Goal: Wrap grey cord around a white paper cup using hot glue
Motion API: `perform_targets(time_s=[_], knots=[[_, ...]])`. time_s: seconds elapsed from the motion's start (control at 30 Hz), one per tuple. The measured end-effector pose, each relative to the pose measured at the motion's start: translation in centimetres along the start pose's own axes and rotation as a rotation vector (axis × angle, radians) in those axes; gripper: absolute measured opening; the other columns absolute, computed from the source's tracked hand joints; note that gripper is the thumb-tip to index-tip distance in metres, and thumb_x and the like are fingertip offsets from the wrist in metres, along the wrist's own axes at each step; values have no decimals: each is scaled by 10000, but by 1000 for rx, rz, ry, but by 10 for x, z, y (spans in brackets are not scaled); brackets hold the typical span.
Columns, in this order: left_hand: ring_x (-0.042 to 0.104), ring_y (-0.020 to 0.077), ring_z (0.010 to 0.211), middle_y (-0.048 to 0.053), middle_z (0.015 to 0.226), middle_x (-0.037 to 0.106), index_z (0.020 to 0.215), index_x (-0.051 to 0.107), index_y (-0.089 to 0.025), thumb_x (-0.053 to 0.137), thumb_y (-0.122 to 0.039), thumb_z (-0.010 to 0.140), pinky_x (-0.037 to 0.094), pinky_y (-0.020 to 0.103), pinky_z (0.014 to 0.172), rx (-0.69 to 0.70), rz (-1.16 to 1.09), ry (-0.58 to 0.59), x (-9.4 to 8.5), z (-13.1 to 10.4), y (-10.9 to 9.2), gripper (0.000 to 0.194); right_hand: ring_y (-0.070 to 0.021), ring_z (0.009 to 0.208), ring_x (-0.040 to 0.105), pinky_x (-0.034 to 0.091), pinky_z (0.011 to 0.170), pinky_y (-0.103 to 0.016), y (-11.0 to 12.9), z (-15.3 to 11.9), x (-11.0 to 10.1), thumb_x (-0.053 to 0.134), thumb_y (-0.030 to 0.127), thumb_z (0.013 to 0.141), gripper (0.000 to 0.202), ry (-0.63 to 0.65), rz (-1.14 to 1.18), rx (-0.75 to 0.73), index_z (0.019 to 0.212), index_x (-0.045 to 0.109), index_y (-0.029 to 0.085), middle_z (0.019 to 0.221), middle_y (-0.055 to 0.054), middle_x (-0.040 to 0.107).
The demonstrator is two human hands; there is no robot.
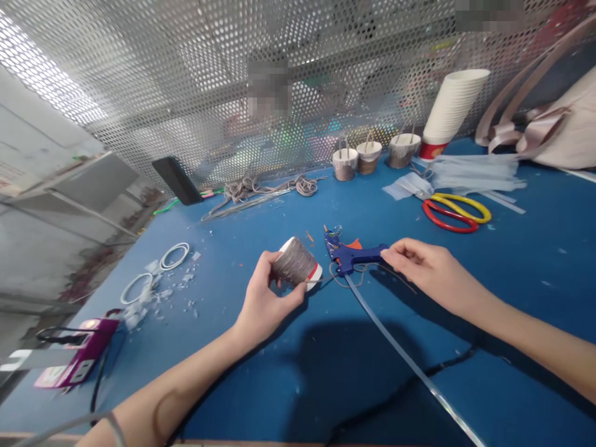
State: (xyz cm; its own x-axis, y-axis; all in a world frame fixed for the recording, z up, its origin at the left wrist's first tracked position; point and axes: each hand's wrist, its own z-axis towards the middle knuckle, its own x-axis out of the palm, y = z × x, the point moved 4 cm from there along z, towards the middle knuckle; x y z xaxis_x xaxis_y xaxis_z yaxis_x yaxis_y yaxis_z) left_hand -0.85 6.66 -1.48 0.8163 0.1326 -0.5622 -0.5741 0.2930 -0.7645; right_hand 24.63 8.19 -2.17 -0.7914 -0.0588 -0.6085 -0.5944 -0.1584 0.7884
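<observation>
My left grip clamps the cord-wrapped paper cup mid-frame; my right grip pinches the glue gun by its handle. I judge this the gluing step, next needing both brought together.

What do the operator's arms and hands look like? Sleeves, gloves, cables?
Left hand and right hand: bare, no gloves; no rings visible. Left forearm and right forearm: slim, no sleeves, watch or markings in view. A grey cord loops by the left forearm at the bottom edge; can't tell if it's worn.
</observation>
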Motion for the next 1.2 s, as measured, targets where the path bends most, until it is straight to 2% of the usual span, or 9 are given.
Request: perform_targets(time_s=[0.17,0.23,0.47,0.63,0.77,0.9,1.0,1.1,1.2], knots=[[410,86,619,-43,753,456,912,483,-201,619,-180,703,364,216,571,-29,11,-1,0,1,-1,250,-241,802,615,495,705,-371,8,11,11,485,253,855,145,-72,-295,-402,880,618,200,869,-91,687],[418,89,619,-40,751,466,907,489,-199,623,-192,696,366,222,571,-50,19,-2,0,2,-2,249,-298,977,605,491,825,-458,9,15,24,488,160,817,267,-17,-434,-565,1047,623,166,1077,-146,679],[431,95,624,-38,748,481,914,498,-198,610,-209,691,366,225,570,-63,38,-13,-1,4,-2,249,-301,992,598,514,865,-475,3,37,48,477,69,808,357,120,-533,-658,1138,607,110,1107,-168,664],[413,93,613,-42,744,473,909,503,-193,605,-221,704,364,223,563,-79,31,-17,-3,5,2,231,-274,967,633,513,868,-427,-3,47,29,529,96,715,405,122,-313,-517,1110,617,124,1090,-139,678],[417,97,611,-45,736,479,926,508,-194,613,-229,704,363,225,563,-106,18,0,-2,6,7,249,-190,703,630,528,671,-329,-8,63,-1,554,197,692,358,-1,61,-223,1041,626,169,862,-48,696],[416,100,612,-44,730,481,937,511,-196,619,-224,698,369,229,574,-133,33,17,-1,6,11,264,-138,553,534,432,497,-250,-3,88,-14,652,330,695,189,-41,259,-126,812,615,187,634,2,598],[415,103,607,-39,730,487,946,514,-195,612,-227,694,370,234,571,-152,38,10,-1,6,11,272,-105,455,463,354,414,-231,-2,112,-13,637,431,745,257,-65,365,-62,709,594,180,532,19,522],[429,108,610,-33,726,502,927,519,-197,606,-229,686,370,235,567,-157,29,-1,-2,7,11,259,-102,430,462,360,406,-233,-3,134,-13,572,459,800,303,-140,351,-85,671,585,185,516,16,520],[425,105,597,-36,713,495,910,521,-200,611,-240,688,369,231,558,-154,19,-10,-2,7,12,243,-134,461,528,415,442,-253,-7,147,-1,499,482,846,348,-88,145,-102,676,591,192,529,-2,567]])
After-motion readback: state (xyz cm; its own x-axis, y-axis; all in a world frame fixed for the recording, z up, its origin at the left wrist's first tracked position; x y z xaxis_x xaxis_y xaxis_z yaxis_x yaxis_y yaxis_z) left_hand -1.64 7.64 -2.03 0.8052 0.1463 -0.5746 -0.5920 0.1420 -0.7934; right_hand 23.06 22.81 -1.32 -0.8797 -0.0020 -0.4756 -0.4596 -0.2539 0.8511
